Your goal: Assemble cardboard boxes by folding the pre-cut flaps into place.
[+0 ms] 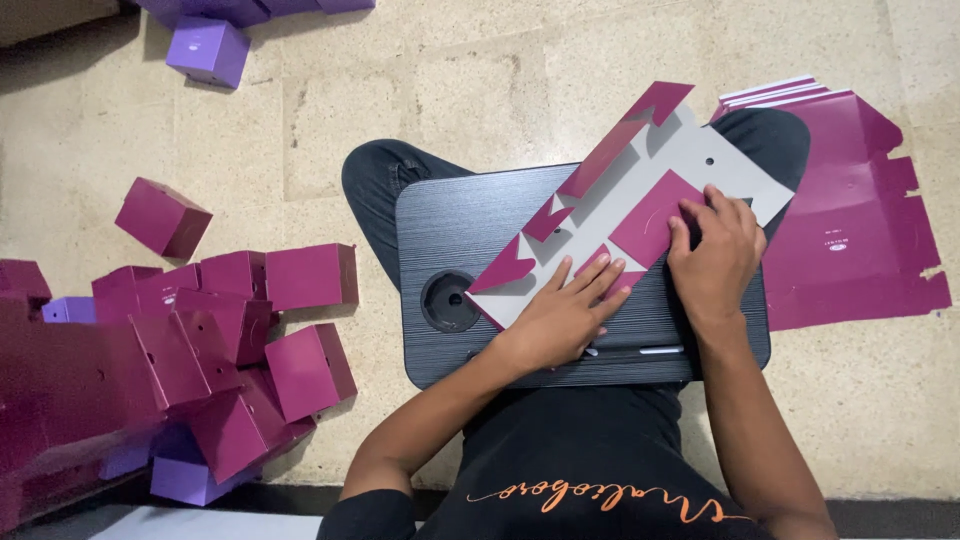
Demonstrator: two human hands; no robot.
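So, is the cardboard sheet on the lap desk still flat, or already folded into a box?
Partly folded: the box blank lies open, grey inside up, several magenta flaps turned over, both hands pressing it.

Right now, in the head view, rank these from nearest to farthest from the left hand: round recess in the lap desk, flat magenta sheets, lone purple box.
1. Round recess, just left of the left hand.
2. Flat magenta sheets, on the floor to the right.
3. Lone purple box, far upper left.
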